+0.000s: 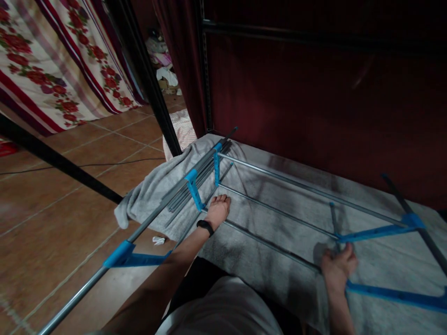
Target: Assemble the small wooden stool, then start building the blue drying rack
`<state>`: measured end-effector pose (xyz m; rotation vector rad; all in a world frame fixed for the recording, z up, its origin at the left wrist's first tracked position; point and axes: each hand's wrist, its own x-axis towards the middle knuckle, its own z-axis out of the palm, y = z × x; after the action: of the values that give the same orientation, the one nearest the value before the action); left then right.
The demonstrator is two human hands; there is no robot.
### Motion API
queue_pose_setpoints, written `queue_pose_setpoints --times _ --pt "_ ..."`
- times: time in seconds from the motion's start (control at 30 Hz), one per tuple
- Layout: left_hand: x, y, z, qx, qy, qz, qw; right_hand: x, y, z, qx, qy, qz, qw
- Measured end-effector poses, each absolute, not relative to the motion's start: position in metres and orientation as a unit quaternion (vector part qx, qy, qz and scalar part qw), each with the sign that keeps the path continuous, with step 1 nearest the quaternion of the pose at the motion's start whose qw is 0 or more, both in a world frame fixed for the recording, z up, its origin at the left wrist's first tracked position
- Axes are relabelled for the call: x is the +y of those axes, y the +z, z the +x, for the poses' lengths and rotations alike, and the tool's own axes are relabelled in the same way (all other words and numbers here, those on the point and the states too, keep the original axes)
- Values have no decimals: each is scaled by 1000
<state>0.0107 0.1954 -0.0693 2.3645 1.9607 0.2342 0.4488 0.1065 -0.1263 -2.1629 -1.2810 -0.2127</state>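
A frame of grey metal tubes (279, 173) joined by blue plastic brackets (193, 181) lies across a grey blanket. My left hand (218, 210), with a black band on the wrist, is closed over the near cross tube (265, 238), just right of a blue bracket. At the frame's right side my right hand (338, 269) is slightly blurred. Its fingers bend around the tube between two blue bracket arms (391, 294), close to the near cross tube's right end. Part of each grip is hidden behind the hand.
Several loose grey tubes (181, 195) lie on the blanket (150, 190) at left. Black metal posts (153, 88) rise beside the bed. A dark red curtain (296, 102) hangs behind. A black cable (104, 164) crosses the tiled floor (63, 195), where a small white scrap (158, 240) lies.
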Motion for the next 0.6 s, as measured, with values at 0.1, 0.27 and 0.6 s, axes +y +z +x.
queue_pose_setpoints --times 0.1,0.27,0.6 --pt "195 -69 11 633 68 771 31 83 -127 399 -568 -73 -765 296" --pt "195 -69 11 617 50 785 18 53 -136 321 -716 -48 -652 242" --pt "195 -68 12 607 29 794 22 50 -137 290 -756 -82 -610 220"
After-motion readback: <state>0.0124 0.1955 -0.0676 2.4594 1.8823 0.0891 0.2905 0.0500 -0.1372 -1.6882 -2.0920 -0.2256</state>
